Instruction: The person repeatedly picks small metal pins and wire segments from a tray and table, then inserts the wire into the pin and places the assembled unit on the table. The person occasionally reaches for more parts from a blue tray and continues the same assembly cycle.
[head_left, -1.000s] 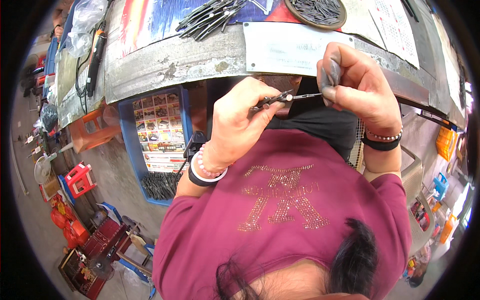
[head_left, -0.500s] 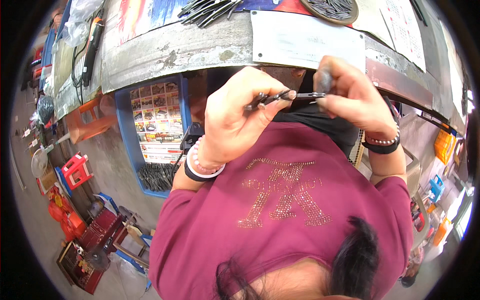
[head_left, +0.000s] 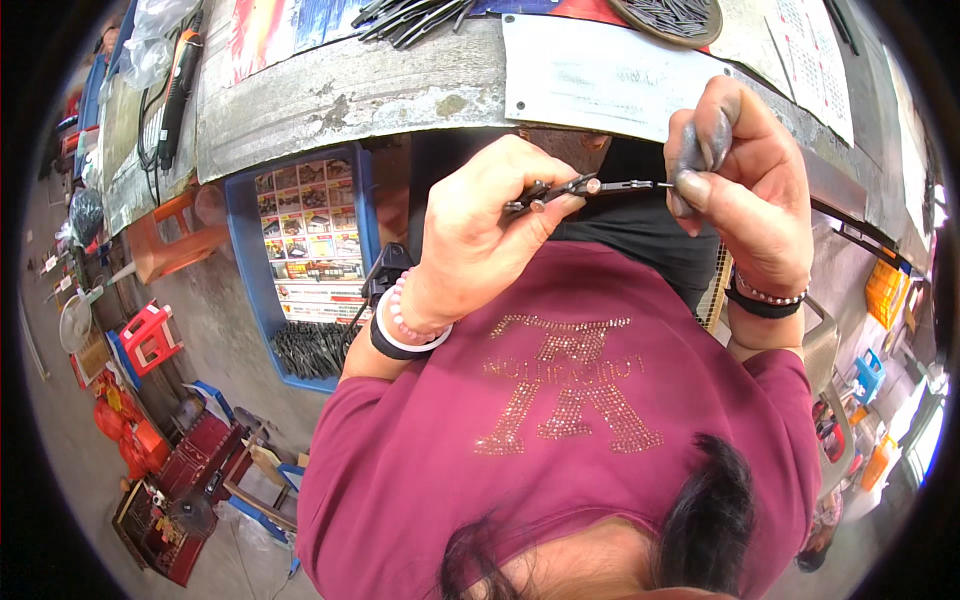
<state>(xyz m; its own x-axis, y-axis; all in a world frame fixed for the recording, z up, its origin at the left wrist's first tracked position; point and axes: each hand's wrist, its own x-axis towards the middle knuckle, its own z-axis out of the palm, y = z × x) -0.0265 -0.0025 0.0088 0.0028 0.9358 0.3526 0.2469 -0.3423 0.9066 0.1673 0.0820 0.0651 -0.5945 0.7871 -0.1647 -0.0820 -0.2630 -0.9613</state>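
My left hand (head_left: 480, 215) is closed round several slim dark metal pieces (head_left: 555, 192), held level above my lap just off the bench edge. One narrow metal piece (head_left: 632, 185) with a slotted end sticks out to the right from between the left thumb and fingers. At its tip, my right hand (head_left: 745, 175) has thumb and fingers pinched together, the fingertips stained grey. A thin bright bit shows by the right thumb; whether it is part of the slotted piece or separate, I cannot tell.
Along the far side runs a worn bench (head_left: 330, 95) with a white sheet (head_left: 590, 75), a pile of black strips (head_left: 415, 20) and a round dish (head_left: 712, 35) of slim dark pieces. Below left, a blue crate (head_left: 240, 250) contains black pieces and a printed sheet. An orange-black tool (head_left: 180, 95) lies far left.
My right hand has moved slightly right and away from the left hand, baring more of the slotted piece's end. The left hand has barely moved and keeps its hold.
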